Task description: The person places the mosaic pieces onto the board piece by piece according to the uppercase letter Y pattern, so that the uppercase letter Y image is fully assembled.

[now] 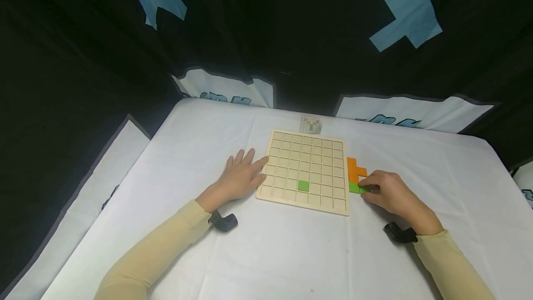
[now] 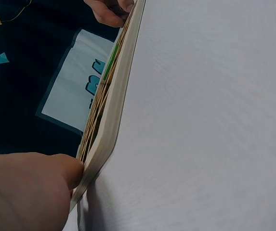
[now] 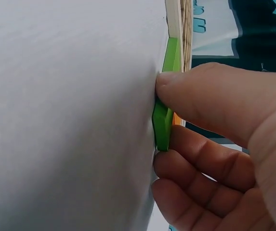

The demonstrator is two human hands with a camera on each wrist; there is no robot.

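Observation:
A square wooden grid board (image 1: 306, 170) lies on the table, with one green square (image 1: 303, 185) set in its lower middle. My left hand (image 1: 241, 175) has its fingers spread, index finger and thumb at the board's left edge; the left wrist view shows the thumb right at the rim. Beside the board's right edge, my right hand (image 1: 388, 192) pinches a flat green piece (image 3: 162, 126) between thumb and fingers, low against the tablecloth. Its other end (image 1: 354, 188) lies close to the board. Just behind it is an orange piece (image 1: 352, 168) with a side bump.
A small card (image 1: 311, 124) printed with a grid pattern lies behind the board. White cloth (image 1: 287, 249) covers the table. Black curtain (image 1: 266, 36) with blue tape hangs behind the far edge.

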